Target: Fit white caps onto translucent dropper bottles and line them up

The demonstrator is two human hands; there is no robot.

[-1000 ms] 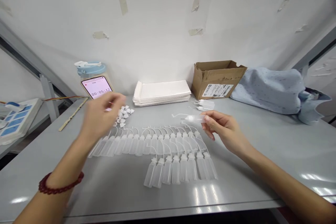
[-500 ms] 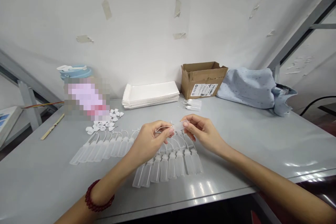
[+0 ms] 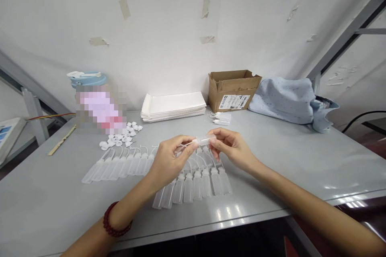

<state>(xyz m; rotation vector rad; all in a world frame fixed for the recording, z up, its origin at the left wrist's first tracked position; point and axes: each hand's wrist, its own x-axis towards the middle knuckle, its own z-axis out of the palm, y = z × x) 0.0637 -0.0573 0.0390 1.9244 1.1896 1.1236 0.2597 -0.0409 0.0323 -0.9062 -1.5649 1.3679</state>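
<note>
A small translucent squeeze bottle [image 3: 205, 140] lies sideways in the air between my two hands. My left hand [image 3: 170, 158] is closed in a pinch at its white cap end, where a thin tube runs back along the fingers. The bottle's base end is gripped by the thumb and fingers of my right hand [image 3: 231, 147]. Beneath them, a row of similar squeeze bottles [image 3: 188, 188] with curved thin tubes lies on the table. Another row of bottles [image 3: 116, 167] lies to the left, partly covered by my left hand.
White caps [image 3: 119, 140] are heaped at the left. Behind stand a stack of white envelopes [image 3: 175, 102] and an open cardboard box [image 3: 233, 88]. Several bottles [image 3: 222, 117] lie before the box. Blue cloth [image 3: 282, 98] sits at the right, a wooden stick [image 3: 62, 140] at far left.
The held bottle has turned slightly and shows more clearly between my hands. My left fingers have shifted a little on its cap end. The whole view has moved slightly.
</note>
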